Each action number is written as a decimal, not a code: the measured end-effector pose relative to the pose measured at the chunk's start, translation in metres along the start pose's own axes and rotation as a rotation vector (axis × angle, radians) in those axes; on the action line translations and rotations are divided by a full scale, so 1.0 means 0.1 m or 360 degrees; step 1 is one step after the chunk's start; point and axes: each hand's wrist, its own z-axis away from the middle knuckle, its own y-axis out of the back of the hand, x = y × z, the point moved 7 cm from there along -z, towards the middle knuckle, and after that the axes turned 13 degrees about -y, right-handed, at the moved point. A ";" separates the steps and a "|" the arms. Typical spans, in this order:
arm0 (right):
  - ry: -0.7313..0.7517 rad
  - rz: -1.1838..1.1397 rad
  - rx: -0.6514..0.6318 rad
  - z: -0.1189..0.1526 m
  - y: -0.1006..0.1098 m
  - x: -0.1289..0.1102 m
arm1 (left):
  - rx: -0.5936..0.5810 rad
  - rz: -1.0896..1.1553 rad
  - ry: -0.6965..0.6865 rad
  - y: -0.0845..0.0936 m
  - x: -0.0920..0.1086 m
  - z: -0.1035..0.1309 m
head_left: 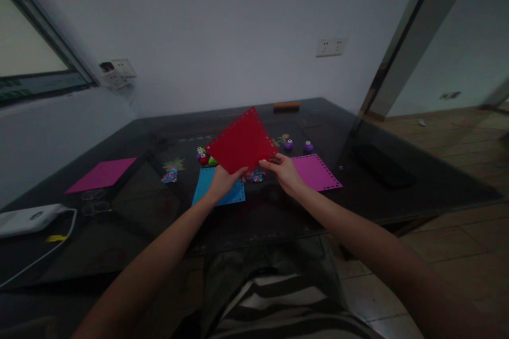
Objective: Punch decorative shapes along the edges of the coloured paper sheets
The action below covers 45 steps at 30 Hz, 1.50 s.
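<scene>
A red square sheet with holes punched along its edges (243, 140) is held up, tilted, above the table. My left hand (225, 181) grips its lower left edge, thumb on the front face. On the right corner, my right hand (283, 168) pinches it between thumb and fingers. Below my left hand lies a blue punched sheet (202, 183), partly covered by that hand. Beside my right hand is a pink punched sheet (316, 172). A pile of small colourful pieces (255, 175) shows between my hands, under the red sheet.
The dark table (274, 214) also bears small round figures with eyes (202, 158), purple ones (308, 146), another colourful pile (170, 175), a magenta sheet (102, 174), scissors (95, 206), a white power strip (34, 220), a black case (382, 166) and a brown block (287, 106).
</scene>
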 end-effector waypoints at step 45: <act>0.0061 -0.0004 0.0036 0.05 -0.02 -0.10 | -0.0009 0.0029 0.0027 -0.03 0.08 0.00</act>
